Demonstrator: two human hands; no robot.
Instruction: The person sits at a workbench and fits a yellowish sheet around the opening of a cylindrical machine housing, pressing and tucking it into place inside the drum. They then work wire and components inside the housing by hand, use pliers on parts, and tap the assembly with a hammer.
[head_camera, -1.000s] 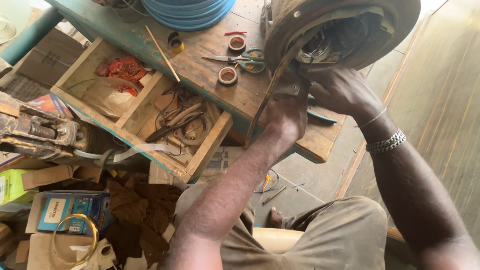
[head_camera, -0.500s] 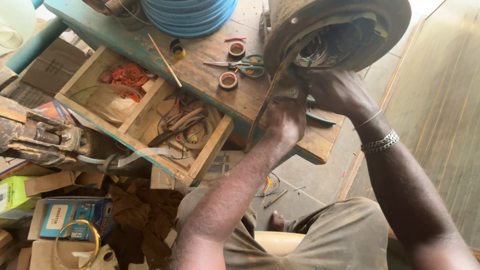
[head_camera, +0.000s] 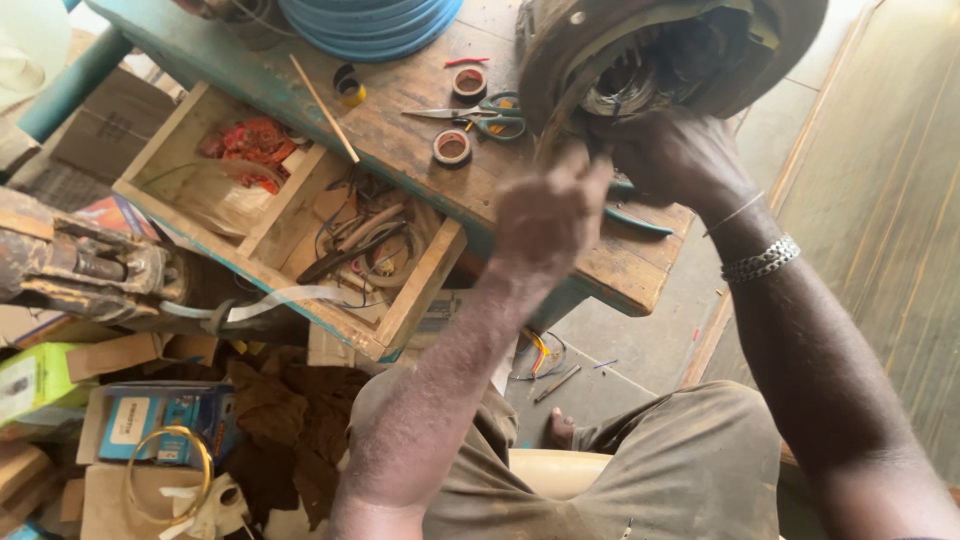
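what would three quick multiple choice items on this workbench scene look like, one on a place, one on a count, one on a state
1. Where do the scissors lie?
A. in the open drawer
B. on the bench top
C. on the floor

2. How many small tape rolls lie near the scissors?
A. one
B. two
C. five

3. How does the wooden drawer stand?
A. pulled open
B. pushed shut
C. upside down

Answers:
1 B: they rest on the bench top beside the round motor housing.
2 B: one roll above the scissors, one roll below.
3 A: its compartments show, holding wires and red scraps.
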